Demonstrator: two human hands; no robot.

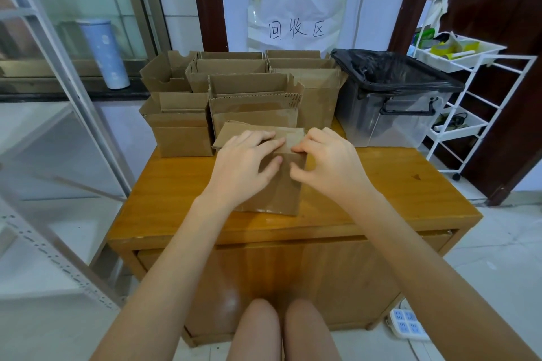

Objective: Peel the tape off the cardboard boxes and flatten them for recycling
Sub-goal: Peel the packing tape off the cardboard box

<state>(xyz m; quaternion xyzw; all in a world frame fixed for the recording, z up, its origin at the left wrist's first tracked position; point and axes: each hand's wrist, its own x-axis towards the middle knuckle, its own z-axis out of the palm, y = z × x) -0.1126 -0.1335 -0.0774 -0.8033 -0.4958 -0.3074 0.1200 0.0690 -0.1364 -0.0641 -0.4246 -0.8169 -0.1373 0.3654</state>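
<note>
**Wooden table and its load**

A glossy honey-coloured wooden table [381, 193] carries a cardboard box [278, 187] near its front middle. Behind it stands a cluster of open cardboard boxes [243, 88] across the back left. A clear plastic bin [393, 114] lined with a black bag sits at the back right corner.

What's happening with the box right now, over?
Left hand flat on box. Right hand pinching at its top edge. Box on table. Nothing blocking.

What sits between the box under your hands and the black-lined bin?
In the head view, only bare wooden tabletop separates the cardboard box being worked from the clear bin with the black liner. The right hand hovers over part of that stretch.
</note>
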